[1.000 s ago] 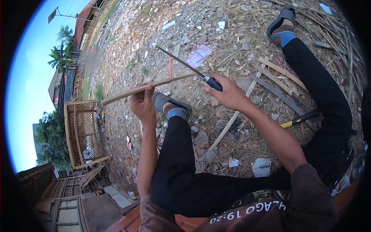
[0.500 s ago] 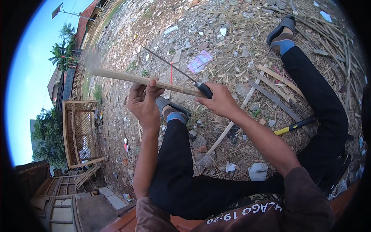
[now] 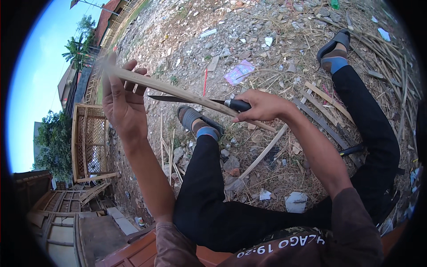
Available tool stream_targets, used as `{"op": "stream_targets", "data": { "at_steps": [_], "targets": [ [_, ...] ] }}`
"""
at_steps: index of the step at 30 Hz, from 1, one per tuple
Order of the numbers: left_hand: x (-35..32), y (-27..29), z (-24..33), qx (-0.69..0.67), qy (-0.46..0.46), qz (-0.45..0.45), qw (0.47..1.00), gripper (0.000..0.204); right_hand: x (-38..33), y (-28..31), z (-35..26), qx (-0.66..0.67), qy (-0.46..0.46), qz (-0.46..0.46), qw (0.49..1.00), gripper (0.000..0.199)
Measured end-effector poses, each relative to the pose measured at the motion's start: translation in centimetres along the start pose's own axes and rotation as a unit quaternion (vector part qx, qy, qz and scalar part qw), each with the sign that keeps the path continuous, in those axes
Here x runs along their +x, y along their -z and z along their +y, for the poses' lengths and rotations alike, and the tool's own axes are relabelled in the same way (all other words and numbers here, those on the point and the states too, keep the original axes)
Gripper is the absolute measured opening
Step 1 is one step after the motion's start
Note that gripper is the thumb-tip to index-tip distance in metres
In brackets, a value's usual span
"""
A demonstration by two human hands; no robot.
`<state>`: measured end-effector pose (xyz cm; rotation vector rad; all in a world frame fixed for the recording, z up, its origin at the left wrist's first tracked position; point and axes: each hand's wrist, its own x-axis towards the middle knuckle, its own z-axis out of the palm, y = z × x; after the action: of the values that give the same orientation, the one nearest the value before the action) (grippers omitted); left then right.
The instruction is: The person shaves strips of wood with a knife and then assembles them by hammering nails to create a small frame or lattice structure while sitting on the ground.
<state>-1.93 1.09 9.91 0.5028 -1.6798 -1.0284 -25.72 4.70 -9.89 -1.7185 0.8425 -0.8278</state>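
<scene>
A long pale strip of bamboo or wood (image 3: 178, 92) slants across in front of me, its far left end blurred. My right hand (image 3: 265, 105) is closed round the black handle of a knife (image 3: 239, 105) and also pinches the strip with its thumb. The dark blade points left, just beneath the strip. Towards the strip's left end, my left hand (image 3: 126, 104) is raised with its fingers stretched and spread. The strip lies against those fingers, without a closed grip round it.
My sandalled feet (image 3: 191, 119) rest on rubble and dry straw. Cut strips (image 3: 327, 107) and a hammer (image 3: 351, 150) lie by my right leg; a heap of long strips (image 3: 400, 80) is at far right. A lattice frame (image 3: 92, 142) stands left.
My left hand has loosened and moved left along the strip towards its far end. The knife blade has swung down from above the strip to below it. The strip reaches further right.
</scene>
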Motion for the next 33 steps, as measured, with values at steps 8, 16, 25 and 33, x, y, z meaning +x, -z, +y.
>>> {"op": "stream_targets", "data": {
  "at_steps": [8,16,25,33],
  "targets": [
    [-0.6,1.1,0.1,0.104,-0.038,0.117,0.987,0.03,-1.3,-1.4,-0.8,0.03,-0.08,0.226,0.97,0.048],
    [-2.6,-1.9,-4.2,0.226,-0.008,0.234,0.946,0.024,-3.1,-8.5,-8.3,0.133,0.043,0.29,0.947,0.042],
    [-3.6,-0.8,-5.8,0.24,-0.009,0.238,0.941,0.02,-0.5,-12.5,-8.4,0.091,0.072,0.331,0.937,0.041],
    [-3.7,-0.4,-5.7,0.268,-0.008,0.284,0.92,0.019,0.3,-12.9,-3.8,0.131,-0.063,0.294,0.945,0.041]
  ]
}}
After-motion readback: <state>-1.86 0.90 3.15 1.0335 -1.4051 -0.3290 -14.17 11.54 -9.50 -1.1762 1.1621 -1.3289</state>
